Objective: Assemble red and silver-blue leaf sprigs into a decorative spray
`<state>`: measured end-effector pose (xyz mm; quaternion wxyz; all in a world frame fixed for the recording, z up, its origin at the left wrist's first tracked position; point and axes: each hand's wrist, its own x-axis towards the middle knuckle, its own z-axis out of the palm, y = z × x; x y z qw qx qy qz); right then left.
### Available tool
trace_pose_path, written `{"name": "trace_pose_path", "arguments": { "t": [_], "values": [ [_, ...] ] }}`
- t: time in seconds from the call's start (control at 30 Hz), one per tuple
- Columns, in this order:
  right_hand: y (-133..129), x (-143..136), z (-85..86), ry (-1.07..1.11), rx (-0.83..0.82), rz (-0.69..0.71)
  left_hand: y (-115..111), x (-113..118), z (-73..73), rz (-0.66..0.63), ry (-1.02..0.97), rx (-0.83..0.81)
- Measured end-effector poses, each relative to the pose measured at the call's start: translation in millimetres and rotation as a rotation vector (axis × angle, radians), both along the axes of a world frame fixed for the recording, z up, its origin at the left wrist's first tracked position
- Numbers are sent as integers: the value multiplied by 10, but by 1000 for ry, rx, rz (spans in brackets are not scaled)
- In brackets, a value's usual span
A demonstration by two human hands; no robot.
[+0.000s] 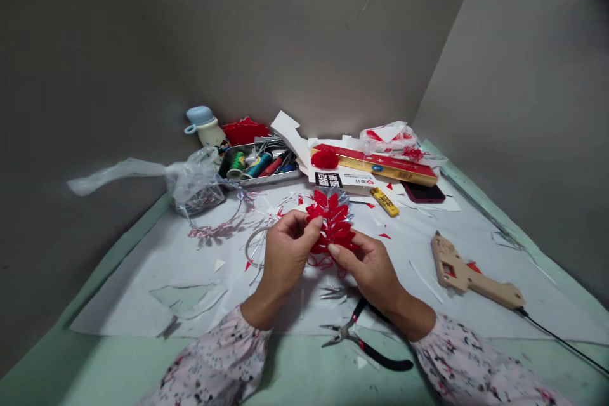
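A red leaf spray (329,209), with several pointed leaves paired along a stem, is held up between both hands over the middle of the table. My left hand (291,244) pinches its left side with thumb and fingers. On the lower right edge, my right hand (368,263) grips it, thumb in front and fingers behind. Silvery leaves (346,195) show just behind the red ones. Under my right wrist lie pliers (345,333) with black handles, their jaws apart. A second pair of metal jaws (333,292) shows above them, its handles mostly hidden.
A beige glue gun (457,266) with a cord lies at right. Behind are a metal tin (247,181) of thread spools, a long red-gold box (380,165), a phone (423,192) and a yellow box (384,202). At left sit a plastic bag (195,181) and a bottle (209,130).
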<state>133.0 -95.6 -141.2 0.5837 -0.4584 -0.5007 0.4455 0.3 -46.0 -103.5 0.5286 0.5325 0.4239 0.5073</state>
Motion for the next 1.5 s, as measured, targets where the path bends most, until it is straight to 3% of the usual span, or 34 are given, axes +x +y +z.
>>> {"name": "trace_pose_path", "arguments": {
  "t": [1.5],
  "values": [
    [-4,-1,15,-22,-1,-4,-17,16,23,16,-12,-11]
  ]
}}
